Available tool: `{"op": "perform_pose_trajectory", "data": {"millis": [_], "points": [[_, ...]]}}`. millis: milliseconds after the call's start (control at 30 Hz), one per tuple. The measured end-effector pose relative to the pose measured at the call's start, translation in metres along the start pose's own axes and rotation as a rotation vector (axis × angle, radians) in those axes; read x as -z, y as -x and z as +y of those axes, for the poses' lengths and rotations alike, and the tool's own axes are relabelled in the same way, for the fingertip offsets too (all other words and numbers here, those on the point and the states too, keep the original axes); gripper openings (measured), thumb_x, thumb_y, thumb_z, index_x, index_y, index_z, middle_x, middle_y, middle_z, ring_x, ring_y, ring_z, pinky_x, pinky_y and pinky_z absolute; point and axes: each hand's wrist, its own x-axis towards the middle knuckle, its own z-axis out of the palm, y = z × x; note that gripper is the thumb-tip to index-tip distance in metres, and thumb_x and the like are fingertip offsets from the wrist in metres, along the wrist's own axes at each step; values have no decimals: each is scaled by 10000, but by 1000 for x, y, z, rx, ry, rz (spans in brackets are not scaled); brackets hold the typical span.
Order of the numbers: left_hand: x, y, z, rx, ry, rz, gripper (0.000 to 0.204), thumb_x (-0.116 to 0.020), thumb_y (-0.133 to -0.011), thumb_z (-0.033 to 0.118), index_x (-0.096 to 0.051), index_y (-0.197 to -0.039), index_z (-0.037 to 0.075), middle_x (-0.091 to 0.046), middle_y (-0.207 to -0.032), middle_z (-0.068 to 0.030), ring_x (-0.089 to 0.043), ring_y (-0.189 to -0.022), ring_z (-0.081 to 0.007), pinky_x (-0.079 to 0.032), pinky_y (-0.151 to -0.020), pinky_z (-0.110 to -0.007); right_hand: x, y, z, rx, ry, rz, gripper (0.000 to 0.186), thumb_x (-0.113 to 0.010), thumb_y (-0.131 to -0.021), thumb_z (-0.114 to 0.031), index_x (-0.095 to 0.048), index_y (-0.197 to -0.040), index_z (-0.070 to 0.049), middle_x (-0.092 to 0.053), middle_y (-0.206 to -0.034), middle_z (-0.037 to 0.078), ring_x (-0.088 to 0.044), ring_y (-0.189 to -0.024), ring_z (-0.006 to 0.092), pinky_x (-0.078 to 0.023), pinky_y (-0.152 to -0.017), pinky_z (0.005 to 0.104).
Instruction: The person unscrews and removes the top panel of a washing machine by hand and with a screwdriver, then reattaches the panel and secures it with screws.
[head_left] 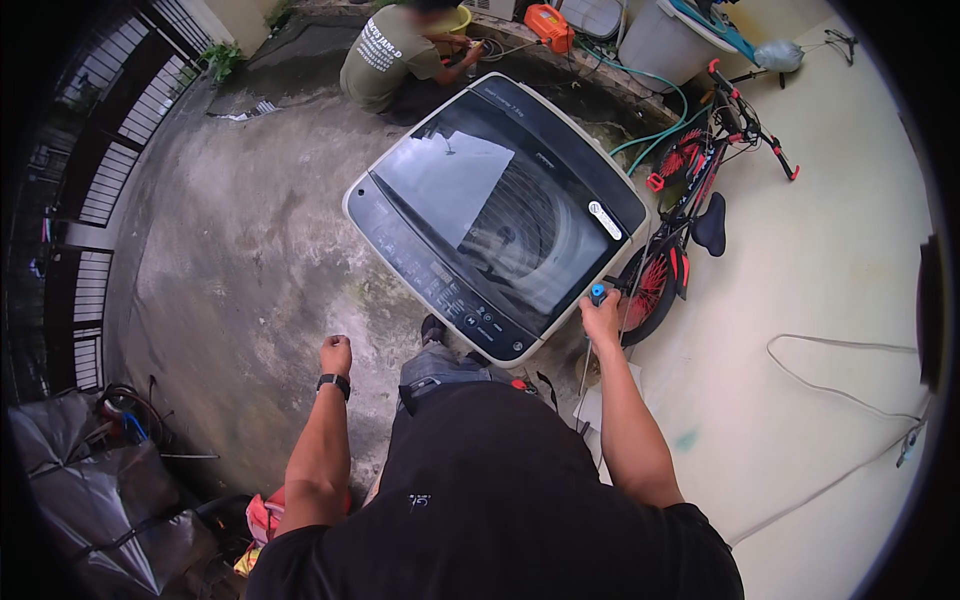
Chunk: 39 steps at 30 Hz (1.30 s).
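A top-loading washing machine (560,130) with a dark glass lid stands in front of me, and the drum shows through the glass. Its button panel (440,280) runs along the side nearest me. Beside its near right corner, my right hand (602,322) is closed around a blue-ended handle (598,292), like a screwdriver's; the lower part is hidden in my fist. My left hand (336,356), with a dark watch (334,383) on the wrist, hangs over the concrete floor left of the machine. Its fingers are curled in, and the inside of the hand is hidden.
A bicycle (690,190) leans by the wall right of the machine. Beyond the machine another person (395,60) crouches, near an orange device (549,27) and a green hose (680,125). Grey sheeting (110,500) lies at the lower left. A gate (95,270) borders the left.
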Motion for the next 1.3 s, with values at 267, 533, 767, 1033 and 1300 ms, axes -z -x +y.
{"op": "perform_pose_trajectory", "data": {"millis": [267, 533, 767, 1033, 1300], "points": [[-16, -69, 134, -167, 286, -4, 278, -672, -937, 201, -692, -1045, -54, -712, -955, -69, -603, -855, -154, -491, -800, -325, -23, 3, -18, 101, 136, 252, 544, -681, -958, -327, -440, -1343, -27, -537, -1282, 269, -551, -1186, 468, -450, -1011, 511], [-56, -128, 301, -832, -82, 210, 266, -618, -971, 275, -694, -1055, 35, -652, -979, -179, -635, -947, -364, -495, -848, -448, -42, 15, -45, 148, 310, 391, 478, -688, -962, -319, -480, -1327, -89, -556, -1190, 222, -593, -1107, 444, -500, -912, 514], [-83, -136, 317, -805, -222, 213, 276, -580, -991, 327, -698, -1058, 87, -630, -1084, -169, -620, -1033, -379, -475, -899, -497, -68, 80, -81, 302, 323, 8, 418, -761, -886, -384, -609, -1120, -73, -697, -1027, 155, -680, -985, 395, -541, -832, 480], [-84, -139, 319, -832, -240, 262, 286, -583, -969, 343, -709, -1020, 91, -642, -1045, -160, -626, -1011, -386, -487, -884, -499, -84, 91, -90, 251, 330, -64, 431, -773, -858, -457, -654, -1050, -90, -729, -892, 153, -711, -877, 387, -547, -756, 482], [-66, -122, 319, -1039, 212, -90, 384, -511, -1048, 367, -706, -1044, 36, -587, -896, -116, -598, -840, -280, -472, -778, -391, -81, 81, -122, 298, 117, -190, 302, -750, -874, -295, -691, -1071, -73, -737, -859, 157, -728, -822, 371, -565, -765, 429]]}}
